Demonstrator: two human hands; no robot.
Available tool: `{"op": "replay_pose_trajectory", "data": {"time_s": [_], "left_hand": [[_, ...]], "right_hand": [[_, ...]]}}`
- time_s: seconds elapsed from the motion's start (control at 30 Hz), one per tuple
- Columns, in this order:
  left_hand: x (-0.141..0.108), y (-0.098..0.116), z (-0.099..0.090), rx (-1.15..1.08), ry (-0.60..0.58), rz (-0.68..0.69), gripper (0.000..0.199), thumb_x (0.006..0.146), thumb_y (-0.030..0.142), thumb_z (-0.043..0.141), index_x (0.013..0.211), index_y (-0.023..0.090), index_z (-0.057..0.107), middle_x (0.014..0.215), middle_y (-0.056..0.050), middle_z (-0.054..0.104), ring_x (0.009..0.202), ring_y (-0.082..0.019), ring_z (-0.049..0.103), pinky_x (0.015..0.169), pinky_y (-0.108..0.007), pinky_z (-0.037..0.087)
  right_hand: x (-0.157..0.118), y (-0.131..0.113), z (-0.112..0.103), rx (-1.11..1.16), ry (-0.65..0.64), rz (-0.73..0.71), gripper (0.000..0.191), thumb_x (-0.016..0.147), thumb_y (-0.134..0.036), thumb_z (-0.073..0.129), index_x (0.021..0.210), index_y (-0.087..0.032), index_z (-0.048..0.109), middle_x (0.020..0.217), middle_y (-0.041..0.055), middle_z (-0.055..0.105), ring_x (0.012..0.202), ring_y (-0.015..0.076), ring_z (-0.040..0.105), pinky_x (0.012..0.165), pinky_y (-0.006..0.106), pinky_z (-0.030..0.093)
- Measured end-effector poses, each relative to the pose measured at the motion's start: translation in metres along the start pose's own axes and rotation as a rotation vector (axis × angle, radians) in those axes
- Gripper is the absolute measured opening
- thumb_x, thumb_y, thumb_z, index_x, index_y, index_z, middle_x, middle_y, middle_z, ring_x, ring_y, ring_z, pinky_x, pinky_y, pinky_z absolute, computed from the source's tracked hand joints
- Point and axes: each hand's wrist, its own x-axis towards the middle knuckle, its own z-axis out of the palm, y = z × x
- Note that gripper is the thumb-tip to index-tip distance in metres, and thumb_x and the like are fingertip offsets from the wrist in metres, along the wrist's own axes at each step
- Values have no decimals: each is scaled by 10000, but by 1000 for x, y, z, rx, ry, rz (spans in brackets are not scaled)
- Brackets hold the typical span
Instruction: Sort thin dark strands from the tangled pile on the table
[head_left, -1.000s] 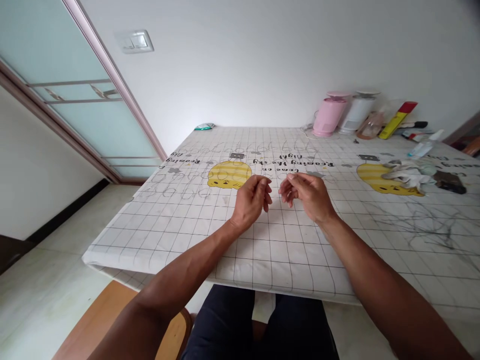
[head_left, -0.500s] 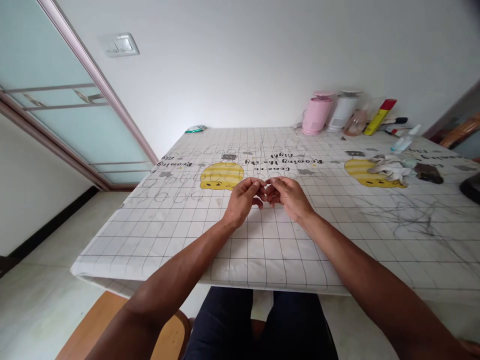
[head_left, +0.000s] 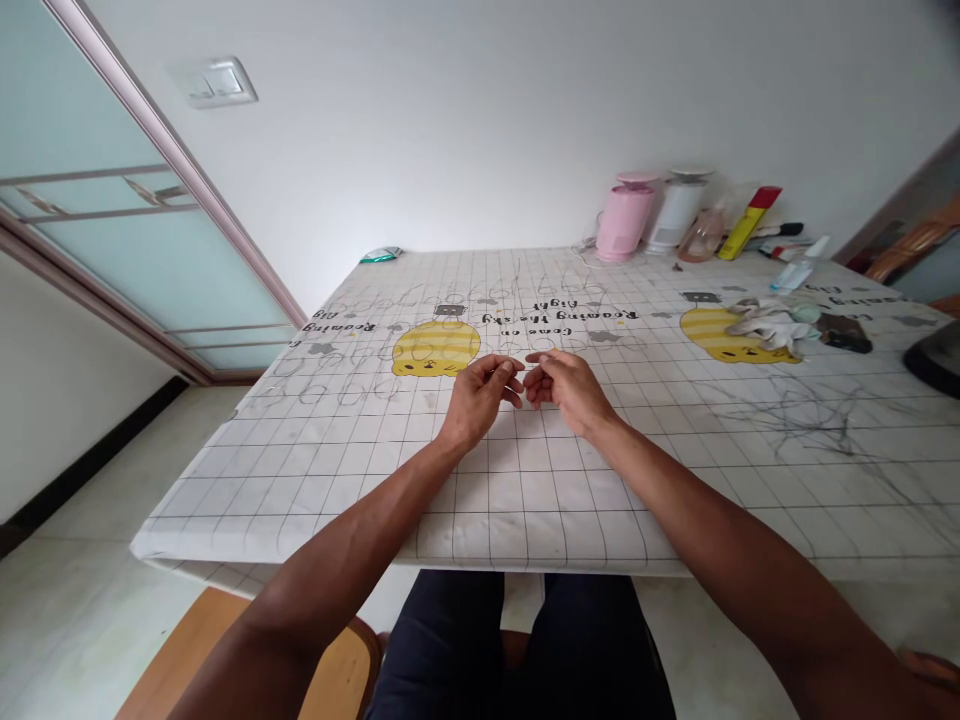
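Observation:
My left hand point(head_left: 480, 398) is closed, thumb pressed against the forefinger, above the middle of the tablecloth point(head_left: 510, 500). What it pinches, if anything, is too thin to make out. My right hand point(head_left: 566, 388) faces it across a small gap, its fingers curled and the thumb near the forefinger; anything in that grip is also too fine to see. Rows of thin looped strands point(head_left: 352, 385) lie on the cloth beyond and left of my hands. To the right spreads a loose tangle of dark thin strands point(head_left: 825, 425).
At the back right stand a pink cylindrical device point(head_left: 626, 220), a white one point(head_left: 677, 215), a yellow can with a red cap point(head_left: 748, 225) and a clear bottle point(head_left: 802, 268). Crumpled gloves point(head_left: 772, 325) lie beside a dark object point(head_left: 845, 333). A green packet point(head_left: 381, 255) sits at the far left corner.
My hands have drawn slightly apart; their fingertips were close together before and now a gap shows. The whole view has shifted a little.

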Motion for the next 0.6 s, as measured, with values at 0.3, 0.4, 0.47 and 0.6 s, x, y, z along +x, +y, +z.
{"op": "replay_pose_trajectory", "data": {"time_s": [0.3, 0.4, 0.47, 0.6], "left_hand": [[2, -4, -2, -109, 17, -26, 254, 987, 388, 752, 1004, 136, 777, 933, -86, 703, 764, -148, 689, 648, -275, 611], [4, -3, -5, -216, -20, -37, 245, 939, 390, 810, 1007, 155, 802, 1115, -113, 733, 876, -159, 687, 676, -264, 602], [5, -1, -7, -278, -59, -49, 242, 919, 383, 834, 1008, 160, 814, 1175, -115, 740, 908, -163, 687, 689, -262, 601], [5, -1, -8, -312, -124, -56, 261, 917, 382, 846, 1021, 143, 823, 1072, -105, 745, 878, -161, 701, 731, -280, 619]], "right_hand": [[0, -3, -4, -44, -48, -32, 132, 1030, -281, 611, 1057, -163, 664, 733, 49, 710, 564, 169, 642, 490, 273, 515], [-1, -5, -6, -6, -95, 12, 136, 1020, -277, 616, 1049, -157, 672, 740, 58, 716, 569, 170, 648, 494, 273, 519], [0, -5, -6, -6, -114, 44, 136, 1023, -259, 601, 1051, -149, 676, 743, 66, 723, 568, 173, 657, 488, 273, 521], [1, -4, -8, -141, -111, 39, 135, 1049, -223, 555, 1065, -141, 661, 695, 68, 721, 507, 182, 648, 426, 274, 495]]}}
